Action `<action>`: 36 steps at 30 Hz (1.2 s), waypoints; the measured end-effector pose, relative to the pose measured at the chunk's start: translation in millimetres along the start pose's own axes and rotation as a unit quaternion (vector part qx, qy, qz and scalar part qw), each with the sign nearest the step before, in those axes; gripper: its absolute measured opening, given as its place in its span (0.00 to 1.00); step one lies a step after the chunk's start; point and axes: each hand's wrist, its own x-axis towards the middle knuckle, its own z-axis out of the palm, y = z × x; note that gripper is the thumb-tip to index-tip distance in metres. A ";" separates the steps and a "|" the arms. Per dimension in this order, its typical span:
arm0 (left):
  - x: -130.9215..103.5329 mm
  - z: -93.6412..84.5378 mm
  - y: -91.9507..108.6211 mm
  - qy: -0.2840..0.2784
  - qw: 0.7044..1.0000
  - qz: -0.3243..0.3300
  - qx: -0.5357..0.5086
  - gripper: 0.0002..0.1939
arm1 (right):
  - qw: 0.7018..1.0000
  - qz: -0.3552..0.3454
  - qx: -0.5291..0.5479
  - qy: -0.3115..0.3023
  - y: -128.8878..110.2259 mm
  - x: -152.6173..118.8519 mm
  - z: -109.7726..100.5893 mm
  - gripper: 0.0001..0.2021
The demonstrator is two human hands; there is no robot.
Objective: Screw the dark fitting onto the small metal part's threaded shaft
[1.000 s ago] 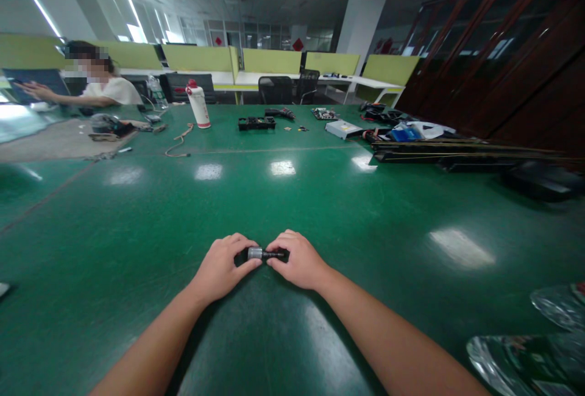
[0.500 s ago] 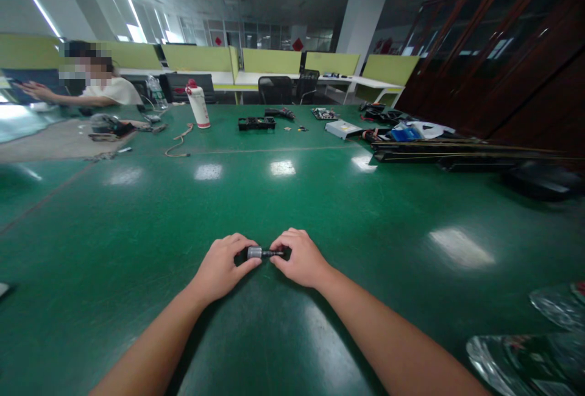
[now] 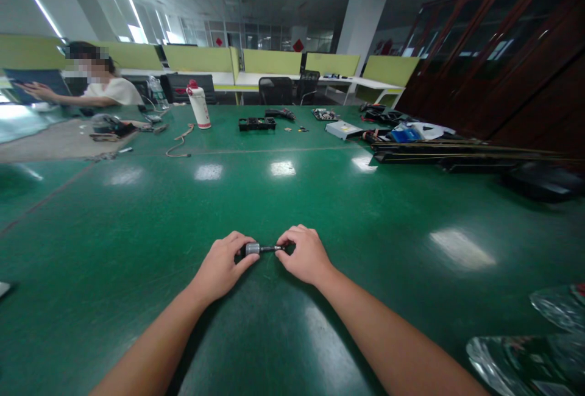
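My left hand [image 3: 223, 265] pinches a short silver-grey cylinder [image 3: 252, 249] between thumb and fingers, just above the green table [image 3: 237, 335]. From the cylinder's right end runs a thin dark shaft [image 3: 269, 248], lying level. The shaft's far end is between the thumb and fingers of my right hand [image 3: 305, 254], where a brighter bit shows at the fingertips. The exact kind of this small metal piece is too small to make out, and the fingers partly hide both of its ends.
Farther back stand a white bottle with a red cap [image 3: 199, 105] and a black plastic frame [image 3: 257, 123]. A cord [image 3: 180, 143] lies left of them. A grey metal box [image 3: 342, 130] and long black strips [image 3: 439, 153] are at right. Clear plastic packages [image 3: 525, 362] lie near right. A person [image 3: 107, 88] sits far left.
My right hand has moved a little to the right, away from the cylinder, and more of the thin shaft shows between the hands. My left hand has barely moved.
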 end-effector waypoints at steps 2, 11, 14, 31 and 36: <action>-0.4 0.5 0.1 0.002 1.000 -0.003 0.000 0.12 | 1.000 0.007 -0.009 0.006 -0.9 -0.4 -0.1 0.04; -0.3 2.8 -4.4 0.009 1.000 -0.008 -0.005 0.12 | 1.000 0.004 0.003 -0.007 1.5 1.7 -1.8 0.05; -0.3 3.5 -5.1 0.012 1.000 -0.018 -0.008 0.12 | 1.000 0.022 0.000 0.003 3.9 2.7 -2.2 0.05; 0.0 1.6 -3.2 -0.002 1.000 -0.002 0.002 0.12 | 0.996 -0.009 0.089 -0.010 2.7 2.2 3.3 0.10; -0.8 0.4 -3.3 -0.008 1.000 0.023 0.008 0.14 | 0.991 -0.029 0.127 -0.030 -2.4 -1.2 7.5 0.18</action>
